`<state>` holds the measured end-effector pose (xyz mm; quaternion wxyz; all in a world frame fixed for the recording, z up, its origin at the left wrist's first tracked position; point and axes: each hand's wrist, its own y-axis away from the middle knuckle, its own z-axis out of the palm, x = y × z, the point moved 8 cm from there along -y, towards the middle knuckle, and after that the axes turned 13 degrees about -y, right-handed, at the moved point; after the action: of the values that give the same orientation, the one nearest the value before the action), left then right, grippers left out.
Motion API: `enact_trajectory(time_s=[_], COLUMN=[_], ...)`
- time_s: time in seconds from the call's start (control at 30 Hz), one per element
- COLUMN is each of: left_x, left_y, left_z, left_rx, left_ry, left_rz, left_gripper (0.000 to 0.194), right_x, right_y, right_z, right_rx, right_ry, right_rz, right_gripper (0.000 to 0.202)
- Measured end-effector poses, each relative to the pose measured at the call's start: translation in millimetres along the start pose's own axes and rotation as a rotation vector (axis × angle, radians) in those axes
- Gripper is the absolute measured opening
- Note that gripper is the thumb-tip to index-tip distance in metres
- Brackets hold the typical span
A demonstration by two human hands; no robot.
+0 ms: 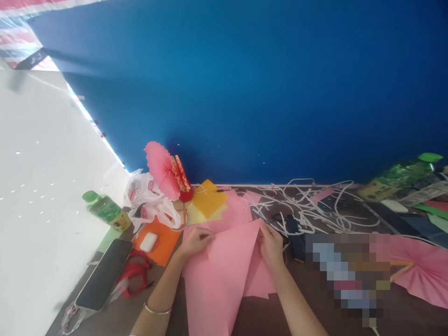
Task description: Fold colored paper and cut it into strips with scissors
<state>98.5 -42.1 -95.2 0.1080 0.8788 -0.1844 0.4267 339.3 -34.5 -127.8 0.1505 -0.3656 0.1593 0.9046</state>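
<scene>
Pink paper sheet (224, 275) is held folded at the desk's (315, 317) near edge.
Thin, light and easily creased, it is pinched at its upper fold by the closed fingers of the left hand (194, 240) and right hand (271, 242).

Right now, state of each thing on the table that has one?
Pink paper sheet: folded, pinched at both sides.
Left hand: pinching the sheet's left edge.
Right hand: pinching the sheet's top corner.
Black smartphone: screen dark, lying flat.
Green-capped bottle: capped, lying tilted.
Pink pleated paper fan: spread open, upright.
White earbud case: shut.
</scene>
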Motion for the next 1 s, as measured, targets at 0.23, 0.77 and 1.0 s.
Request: enact_trajectory(time_s=[0.23,0.77,1.0], left_x=[2,-2,1], left_y=[0,0,-1], left_z=[-0.3,-0.3,-1.8], left_rx=[-0.002,-0.003,-0.001], left_ry=[0.004,0.02,0.003], left_rz=[0.022,0.01,0.012], left_gripper=[0.029,0.029,0.029], right_x=[0,-2,-2], right_y=[0,2,-4], right_z=[-2,0,-10], right_rx=[0.006,0.015,0.017], right_ry=[0.008,0.026,0.091], right_rz=[-0.015,-0.017,-0.081], right_gripper=[0.026,0.027,0.026])
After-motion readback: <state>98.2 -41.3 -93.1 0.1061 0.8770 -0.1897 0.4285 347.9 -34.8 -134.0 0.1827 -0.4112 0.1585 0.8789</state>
